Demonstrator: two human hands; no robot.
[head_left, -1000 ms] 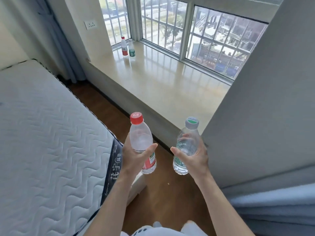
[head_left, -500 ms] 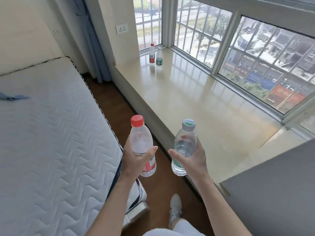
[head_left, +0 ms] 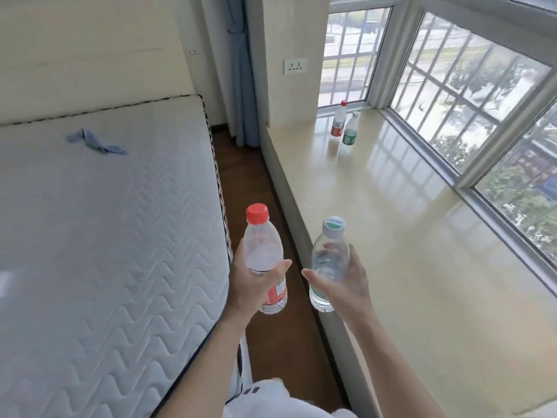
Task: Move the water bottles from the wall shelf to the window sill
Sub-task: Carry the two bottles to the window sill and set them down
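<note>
My left hand (head_left: 251, 286) grips a clear red-capped water bottle (head_left: 261, 245) with a red label, held upright over the wooden floor strip. My right hand (head_left: 346, 286) grips a clear green-capped water bottle (head_left: 330, 257) with a green label, upright just over the near edge of the window sill (head_left: 407, 251). At the far end of the beige sill, by the window corner, stand two more bottles side by side: a red-labelled bottle (head_left: 339, 119) and a green-labelled bottle (head_left: 350, 129). The wall shelf is out of view.
A white quilted mattress (head_left: 105, 236) fills the left, with a blue cloth scrap (head_left: 96, 143) lying on it. A narrow wooden floor strip (head_left: 250, 182) runs between bed and sill. A blue curtain (head_left: 241, 70) hangs at the far corner; barred windows (head_left: 467, 86) line the sill.
The view has swung left and forward along the sill; the grey wall on the right has left the frame. Both hands still hold their bottles in the same pose, now closer to the sill.
</note>
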